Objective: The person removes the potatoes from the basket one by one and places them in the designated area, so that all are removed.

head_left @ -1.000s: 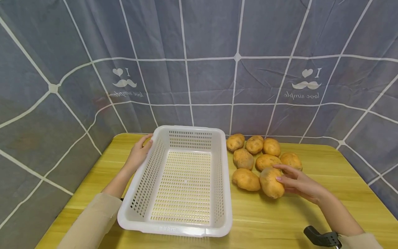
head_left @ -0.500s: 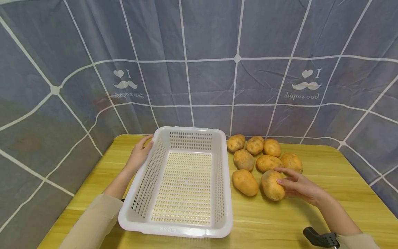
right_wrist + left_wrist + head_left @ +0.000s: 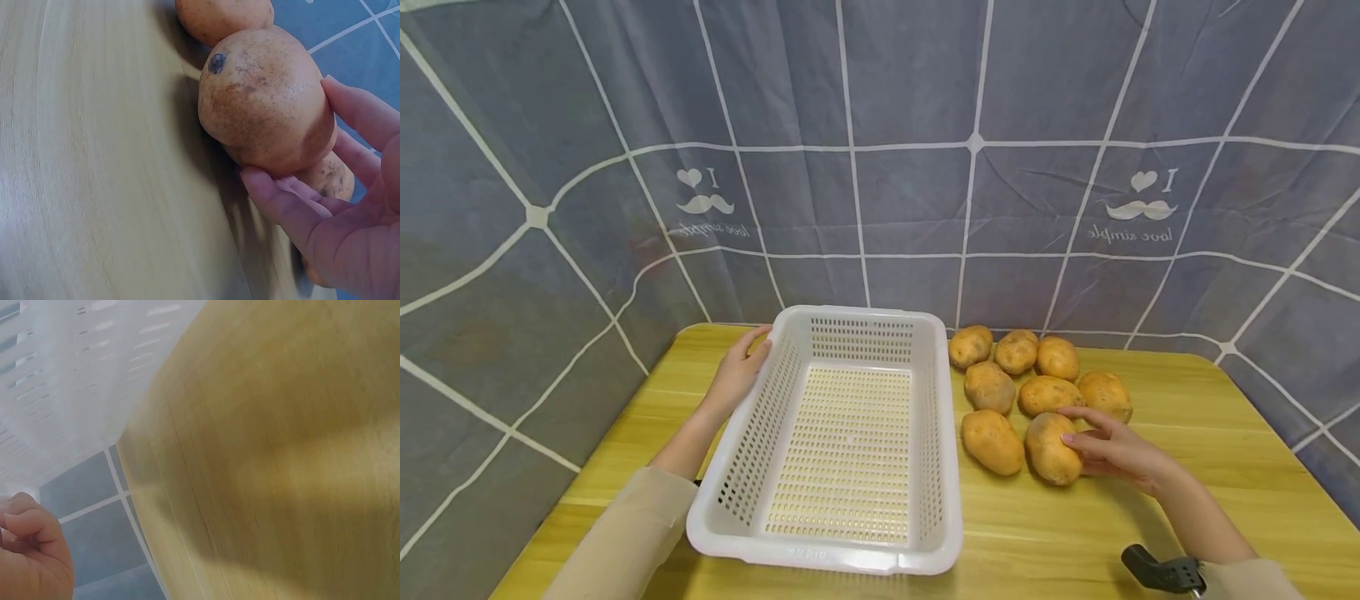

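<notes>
A white perforated plastic basket [image 3: 823,557] stands on the table to the left of the potatoes. My left hand [image 3: 736,375] grips its left rim near the far corner, and the curled fingers [image 3: 37,525] show at the basket's edge in the left wrist view. On the right, my right hand [image 3: 1116,450] holds a potato [image 3: 1052,450] between thumb and fingers at its right side. The right wrist view shows this potato [image 3: 262,100] with a dark spot on its skin. Just left of it lies another potato [image 3: 992,442].
Several more potatoes [image 3: 988,387] lie grouped behind the held one, along the basket's right side. The wooden table [image 3: 1037,542] backs onto a grey curtain [image 3: 910,200] with white grid lines. A black wrist strap [image 3: 1161,571] is at the right sleeve.
The potato left of the held one has turned and now lies more slanted. My right hand and its potato have shifted only slightly. The left hand stays on the basket rim.
</notes>
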The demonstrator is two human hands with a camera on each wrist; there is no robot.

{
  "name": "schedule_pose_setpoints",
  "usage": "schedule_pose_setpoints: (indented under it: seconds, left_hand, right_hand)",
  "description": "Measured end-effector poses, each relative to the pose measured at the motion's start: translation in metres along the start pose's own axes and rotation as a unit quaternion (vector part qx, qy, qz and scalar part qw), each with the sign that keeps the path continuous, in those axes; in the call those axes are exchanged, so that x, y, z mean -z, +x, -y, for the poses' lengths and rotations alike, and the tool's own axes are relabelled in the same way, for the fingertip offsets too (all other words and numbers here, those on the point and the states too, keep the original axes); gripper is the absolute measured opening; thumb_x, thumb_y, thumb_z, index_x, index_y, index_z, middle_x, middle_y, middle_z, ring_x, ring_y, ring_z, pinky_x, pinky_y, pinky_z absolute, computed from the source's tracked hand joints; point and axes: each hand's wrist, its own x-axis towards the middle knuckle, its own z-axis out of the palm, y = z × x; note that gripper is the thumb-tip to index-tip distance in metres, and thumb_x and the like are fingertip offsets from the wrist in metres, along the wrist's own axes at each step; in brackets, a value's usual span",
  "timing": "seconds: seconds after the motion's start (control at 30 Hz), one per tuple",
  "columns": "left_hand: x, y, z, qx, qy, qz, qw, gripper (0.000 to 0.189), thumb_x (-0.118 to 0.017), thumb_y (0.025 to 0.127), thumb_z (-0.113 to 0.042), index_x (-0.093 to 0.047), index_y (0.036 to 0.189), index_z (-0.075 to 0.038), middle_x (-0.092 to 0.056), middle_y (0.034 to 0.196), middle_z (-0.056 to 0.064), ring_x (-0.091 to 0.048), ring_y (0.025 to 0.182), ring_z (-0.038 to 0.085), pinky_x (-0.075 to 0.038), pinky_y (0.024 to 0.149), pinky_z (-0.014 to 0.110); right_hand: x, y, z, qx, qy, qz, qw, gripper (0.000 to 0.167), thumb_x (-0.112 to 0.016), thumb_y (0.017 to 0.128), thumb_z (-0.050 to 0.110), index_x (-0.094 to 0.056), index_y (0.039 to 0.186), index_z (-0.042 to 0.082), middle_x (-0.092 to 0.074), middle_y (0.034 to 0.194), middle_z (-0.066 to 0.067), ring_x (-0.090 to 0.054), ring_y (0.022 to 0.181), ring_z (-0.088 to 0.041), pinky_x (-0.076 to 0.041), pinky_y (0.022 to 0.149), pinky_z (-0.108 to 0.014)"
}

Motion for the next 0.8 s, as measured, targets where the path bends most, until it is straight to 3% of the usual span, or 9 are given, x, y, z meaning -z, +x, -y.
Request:
schedule_pose_setpoints:
  seconds: [0.27,0.5,0.8]
  left_hand:
    - [-0.0023,0.0019,-0.0006,0.001,-0.012,0.006,0.9999,0.053,-0.038,0.101,-0.035,-0.03,0.146,-0.008,-0.053,0.117,0.026,-0.061,0.081,0.019,-0.052,0.065,0.026]
    - [-0.0013,0.0018,0.0018,0.001,-0.007,0.005,1.0,0.051,-0.038,0.101,-0.034,-0.032,0.145,-0.009,-0.054,0.116,0.025,-0.06,0.077,0.014,-0.052,0.064,0.026]
    - [0.0024,0.002,0.0024,0.006,-0.022,0.014,0.9996,0.053,-0.037,0.101,-0.037,-0.03,0.146,-0.01,-0.053,0.117,0.024,-0.059,0.079,0.015,-0.052,0.066,0.027]
  right_hand:
    - [-0.0033,0.0013,0.0003,0.002,0.021,-0.002,0.9998,0.037,-0.052,0.097,0.016,-0.046,0.13,0.031,-0.051,0.112,-0.01,-0.06,0.097,-0.017,-0.052,0.083,-0.035]
    - [-0.0078,0.0035,-0.0007,0.016,0.025,0.006,0.9996,0.045,-0.051,0.097,0.015,-0.038,0.14,0.019,-0.048,0.117,-0.014,-0.06,0.099,-0.019,-0.051,0.085,-0.037]
    - [-0.009,0.0056,0.0016,0.01,0.009,-0.007,0.9999,0.051,-0.052,0.097,0.016,-0.031,0.143,0.01,-0.047,0.119,-0.017,-0.059,0.101,-0.018,-0.051,0.085,-0.039]
